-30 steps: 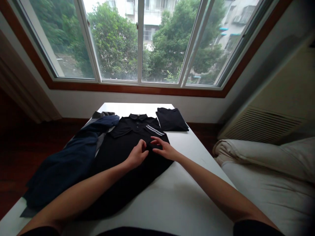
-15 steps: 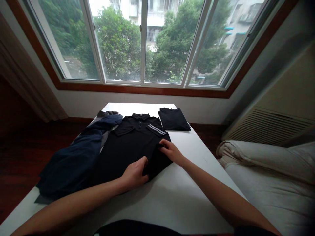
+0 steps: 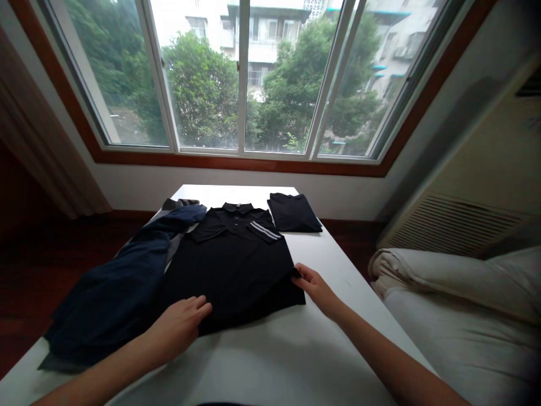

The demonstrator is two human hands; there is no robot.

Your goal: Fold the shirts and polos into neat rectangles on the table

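Observation:
A black polo shirt (image 3: 236,259) lies spread on the white table (image 3: 253,366), its collar toward the window and a sleeve with two white stripes folded over its front. My right hand (image 3: 308,282) pinches the shirt's right side edge near the hem. At the lower left of the shirt, my left hand (image 3: 181,324) has its fingers curled together on the hem; the fabric in its grip is partly hidden.
Dark blue clothes (image 3: 118,287) lie heaped along the table's left side. A folded dark garment (image 3: 293,213) sits at the back right. To the right stands a pale couch (image 3: 456,299); a window is beyond the table.
My left hand has moved left and nearer along the hem, and my right hand has moved right and nearer. The shirt's lower right part is now spread flatter. The view has tilted up slightly.

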